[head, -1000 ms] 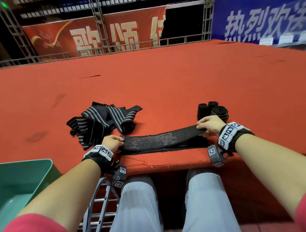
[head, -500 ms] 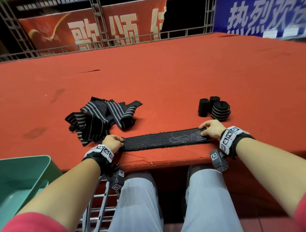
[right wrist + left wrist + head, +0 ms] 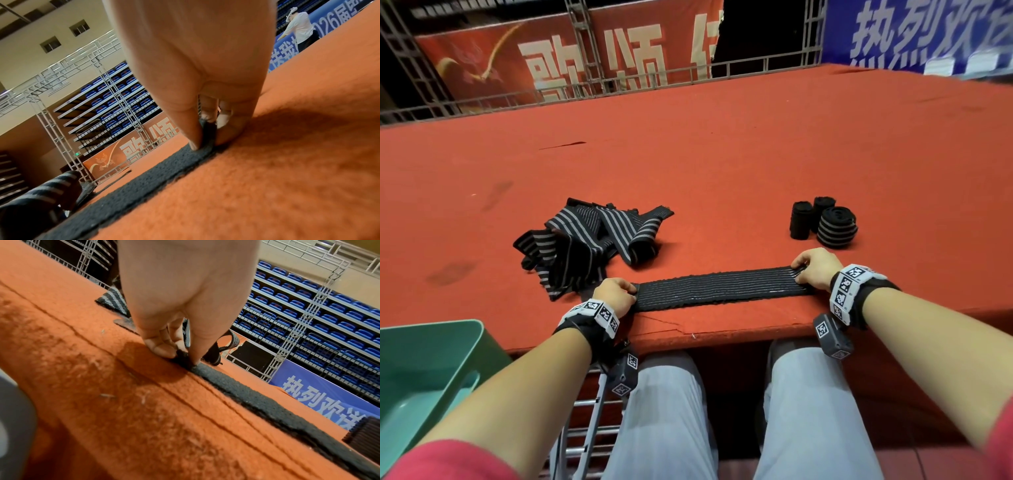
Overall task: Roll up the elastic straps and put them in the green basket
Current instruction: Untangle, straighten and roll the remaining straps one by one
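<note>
A black elastic strap (image 3: 719,287) with thin grey stripes lies flat and stretched along the near edge of the red carpeted platform (image 3: 722,154). My left hand (image 3: 616,295) pinches its left end (image 3: 185,359). My right hand (image 3: 812,269) pinches its right end (image 3: 207,134). A loose heap of unrolled striped straps (image 3: 585,240) lies behind the left hand. Three rolled straps (image 3: 823,221) stand behind the right hand. The green basket (image 3: 424,370) sits low at the left, below the platform edge.
The platform's front edge (image 3: 722,337) runs just in front of my knees. A metal frame (image 3: 585,411) stands beside the basket. Railings and banners (image 3: 585,65) bound the far side. A person in white (image 3: 298,27) stands far off in the right wrist view.
The strap's right end, lifted a second ago, has been lowered so the strap lies flat and straight near the edge. Both hands keep hold of its ends.
</note>
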Motion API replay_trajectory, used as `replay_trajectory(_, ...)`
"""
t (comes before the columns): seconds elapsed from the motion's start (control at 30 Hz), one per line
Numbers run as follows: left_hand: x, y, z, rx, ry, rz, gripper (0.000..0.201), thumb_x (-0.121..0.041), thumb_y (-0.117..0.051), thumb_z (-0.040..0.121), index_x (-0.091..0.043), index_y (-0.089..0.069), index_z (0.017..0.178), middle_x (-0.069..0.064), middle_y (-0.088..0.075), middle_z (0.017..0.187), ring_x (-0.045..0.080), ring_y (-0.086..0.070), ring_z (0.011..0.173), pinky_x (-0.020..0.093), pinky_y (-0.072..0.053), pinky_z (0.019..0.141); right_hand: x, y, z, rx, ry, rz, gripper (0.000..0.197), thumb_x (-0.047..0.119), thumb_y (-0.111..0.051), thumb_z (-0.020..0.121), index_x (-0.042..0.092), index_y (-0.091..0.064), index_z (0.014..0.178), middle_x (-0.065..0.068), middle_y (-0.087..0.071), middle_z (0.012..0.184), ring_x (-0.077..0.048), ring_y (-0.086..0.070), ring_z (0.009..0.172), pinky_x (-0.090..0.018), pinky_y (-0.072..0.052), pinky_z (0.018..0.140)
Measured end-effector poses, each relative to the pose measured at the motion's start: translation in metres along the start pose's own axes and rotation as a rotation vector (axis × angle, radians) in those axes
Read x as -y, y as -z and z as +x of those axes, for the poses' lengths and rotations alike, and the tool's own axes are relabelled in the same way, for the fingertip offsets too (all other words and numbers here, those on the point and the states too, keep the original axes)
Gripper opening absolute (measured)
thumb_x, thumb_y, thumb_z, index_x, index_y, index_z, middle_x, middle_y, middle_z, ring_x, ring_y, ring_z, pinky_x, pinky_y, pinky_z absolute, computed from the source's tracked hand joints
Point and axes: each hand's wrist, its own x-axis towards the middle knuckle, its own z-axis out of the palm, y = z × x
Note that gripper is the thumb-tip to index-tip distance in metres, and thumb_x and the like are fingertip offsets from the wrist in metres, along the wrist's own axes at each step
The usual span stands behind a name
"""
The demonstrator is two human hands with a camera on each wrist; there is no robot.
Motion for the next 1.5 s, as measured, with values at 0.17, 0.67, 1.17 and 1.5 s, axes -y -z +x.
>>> replay_trajectory(0.17,-0.006,0.0,-0.006,-0.031,-0.008,0.112,0.014,-0.012,-0.074,0.08,-0.022,-0.068,0.087,0.002,-0.066,0.09,0.024,-0.064,0.093,0.026,-0.046,0.082,0.003,-0.002,-0.003,-0.006,0.022,-0.075,0.025,0.006,-0.08,0.077,0.021,-0.073,0.097,-0.004,-0.068,0.105,-0.022,-0.063,0.1,-0.025,-0.045,0.081)
replay_trajectory(0.67,-0.029,0.001,-0.01,0.078,0.155,0.062,0.017,-0.013,-0.064,0.089,0.004,-0.062,0.092,0.02,-0.067,0.079,0.031,-0.067,0.061,0.024,-0.042,0.039,0.022,0.005,-0.019,0.023,-0.128,0.064,0.007,0.008,-0.074,0.075,0.009,-0.069,0.08,-0.009,-0.07,0.084,-0.026,-0.065,0.078,-0.028,-0.051,0.061)
replay_trajectory(1.17,-0.143,0.016,0.024,0.018,-0.247,-0.319,0.023,-0.005,-0.046,0.098,-0.012,-0.065,0.087,0.01,-0.056,0.055,0.024,-0.054,0.043,0.04,-0.054,0.049,0.091,0.055,-0.049,0.051,0.184,0.923,0.044,-0.007,-0.054,0.083,0.021,-0.062,0.116,0.001,-0.059,0.069,-0.015,-0.056,0.061,-0.027,-0.046,0.05)
replay_trajectory(1.5,-0.195,-0.019,0.091,-0.038,-0.262,-0.398,0.015,-0.007,-0.06,0.092,-0.012,-0.066,0.104,0.006,-0.063,0.064,0.021,-0.053,0.042,0.029,-0.045,0.043,0.111,0.053,-0.014,0.046,0.223,1.133,0.033,-0.013,-0.053,0.085,0.014,-0.06,0.103,-0.006,-0.067,0.084,-0.02,-0.065,0.076,-0.039,-0.056,0.064)
